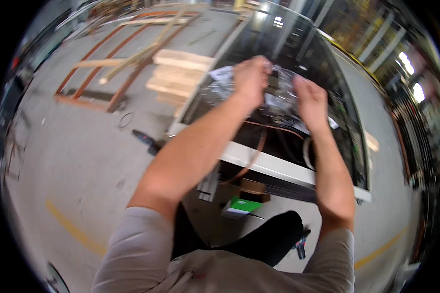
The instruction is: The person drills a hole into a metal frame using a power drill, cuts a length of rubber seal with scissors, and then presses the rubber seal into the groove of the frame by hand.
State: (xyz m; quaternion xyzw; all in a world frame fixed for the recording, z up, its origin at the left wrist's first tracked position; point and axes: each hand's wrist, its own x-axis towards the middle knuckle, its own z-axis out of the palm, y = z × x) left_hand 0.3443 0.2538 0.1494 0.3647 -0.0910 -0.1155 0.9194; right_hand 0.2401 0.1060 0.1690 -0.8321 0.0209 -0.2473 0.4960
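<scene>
Both of my arms reach out over a long white-framed unit (278,168) with dark glass sides. My left hand (251,80) is closed on crinkled clear plastic bags (215,92). More of the clear plastic (281,100) lies between the two hands. Curled fingers show on my right hand (312,100), at the right edge of that plastic; whatever they hold is too blurred to make out. Beneath the hands are dark cables and small parts, partly covered by the plastic. An orange-brown cable (260,146) runs over the white front edge and hangs down.
Stacked wooden boards (176,75) lie left of the unit, beyond them a reddish metal frame (117,97). A power tool (144,138) rests on the floor at left, another (301,246) by my right knee. An opened green-and-brown box (244,201) sits below the front edge.
</scene>
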